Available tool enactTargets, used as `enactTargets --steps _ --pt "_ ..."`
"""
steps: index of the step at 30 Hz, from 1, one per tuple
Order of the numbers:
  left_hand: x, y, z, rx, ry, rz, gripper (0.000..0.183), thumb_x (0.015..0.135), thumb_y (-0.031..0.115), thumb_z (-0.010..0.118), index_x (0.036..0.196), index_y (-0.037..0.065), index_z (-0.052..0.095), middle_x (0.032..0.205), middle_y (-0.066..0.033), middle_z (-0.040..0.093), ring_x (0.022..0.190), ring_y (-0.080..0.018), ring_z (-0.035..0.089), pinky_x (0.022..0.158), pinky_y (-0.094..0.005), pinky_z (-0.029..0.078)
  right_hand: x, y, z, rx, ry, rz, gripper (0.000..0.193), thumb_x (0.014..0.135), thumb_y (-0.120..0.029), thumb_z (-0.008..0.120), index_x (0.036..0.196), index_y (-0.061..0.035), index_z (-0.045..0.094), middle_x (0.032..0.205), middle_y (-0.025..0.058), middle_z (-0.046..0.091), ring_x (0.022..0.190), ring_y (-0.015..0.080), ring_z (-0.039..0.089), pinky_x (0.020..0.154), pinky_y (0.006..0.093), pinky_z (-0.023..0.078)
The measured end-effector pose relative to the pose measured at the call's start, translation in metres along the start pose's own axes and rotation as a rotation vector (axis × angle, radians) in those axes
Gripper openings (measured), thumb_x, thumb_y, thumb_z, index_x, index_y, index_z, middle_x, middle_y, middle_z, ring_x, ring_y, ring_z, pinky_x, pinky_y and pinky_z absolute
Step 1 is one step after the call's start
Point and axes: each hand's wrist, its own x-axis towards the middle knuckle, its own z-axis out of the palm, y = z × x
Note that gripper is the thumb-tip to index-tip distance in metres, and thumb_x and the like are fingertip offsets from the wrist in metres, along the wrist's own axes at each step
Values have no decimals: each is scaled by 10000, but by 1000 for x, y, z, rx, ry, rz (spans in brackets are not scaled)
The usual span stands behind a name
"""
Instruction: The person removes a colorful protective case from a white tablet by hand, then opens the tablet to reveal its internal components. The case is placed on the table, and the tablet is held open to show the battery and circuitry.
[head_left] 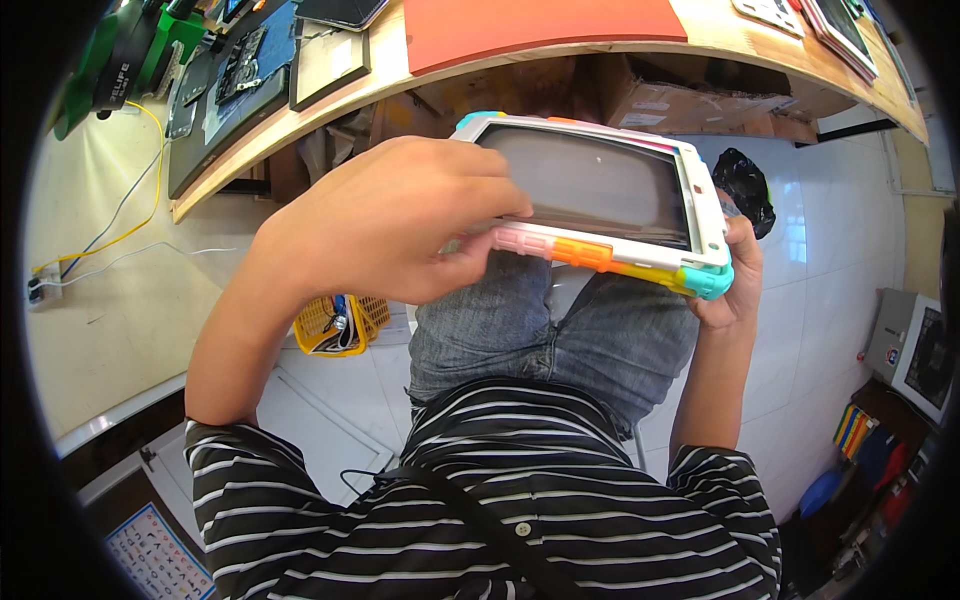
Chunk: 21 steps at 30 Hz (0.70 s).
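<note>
Above my lap is a tablet [605, 185] with a dark, glossy screen and a white frame, set in a bumper case [582, 253] of pink, orange, yellow and turquoise. A gap shows between the white frame and the coloured bumper along the right end. My left hand [400, 215] is closed at the left end, fingers curled over the screen's edge and thumb at the pink part of the rim; its exact grip is partly hidden. Wrapped round the right end from below, my right hand [738, 270] holds the case near its turquoise corner.
A wooden workbench [385, 85] with an orange mat [540, 30] runs ahead. On its left lie device parts [242, 65] and a green-and-black microscope-like stand [120, 60]. A yellow basket [330, 330] stands below left. Cardboard boxes [660, 100] and a black bag [745, 190] sit under the bench.
</note>
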Motion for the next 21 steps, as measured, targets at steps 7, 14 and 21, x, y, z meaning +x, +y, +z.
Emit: enactTargets --steps 7,14,21 --pt "8 0 -9 -12 -114 32 169 788 44 708 956 44 706 828 -96 615 755 -309 647 671 -415 532 -2 2 5 -27 11 1 518 886 -79 504 1353 142 534 1253 275 692 1078 363 734 984 497 593" --pt "-14 -2 1 55 -183 -91 216 767 43 708 979 39 671 856 -111 615 819 -339 644 728 -446 533 -3 -1 5 -181 36 -12 517 884 -74 507 1354 143 497 1206 229 697 1022 267 744 968 395 602" --pt "-12 -2 5 89 -193 -88 178 745 60 712 904 32 636 831 -119 613 810 -347 645 732 -450 535 2 4 19 -244 61 -45 501 866 -55 519 1329 138 507 1137 210 712 950 222 755 862 340 637"
